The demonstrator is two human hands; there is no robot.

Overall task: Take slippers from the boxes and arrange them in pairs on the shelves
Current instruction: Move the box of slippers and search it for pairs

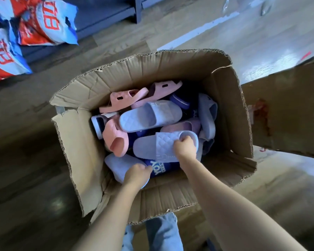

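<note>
An open cardboard box (83,142) on the floor holds several jumbled slippers: lilac quilted ones, pink ones and dark blue ones. My right hand (185,147) grips the strap of a lilac quilted slipper (152,149) lying on top near the front. My left hand (137,175) holds another lilac slipper (120,164) at the box's front left corner. Between the hands lies a dark blue slipper (159,168) with white lettering. A third lilac slipper (149,115) lies in the middle, with pink slippers (123,100) behind it.
A second cardboard box (283,113) lies at the right. A dark shelf frame (138,9) stands at the top, beside red, white and blue printed bags (43,22) at the top left. Wooden floor surrounds the boxes. My jeans (161,232) show below.
</note>
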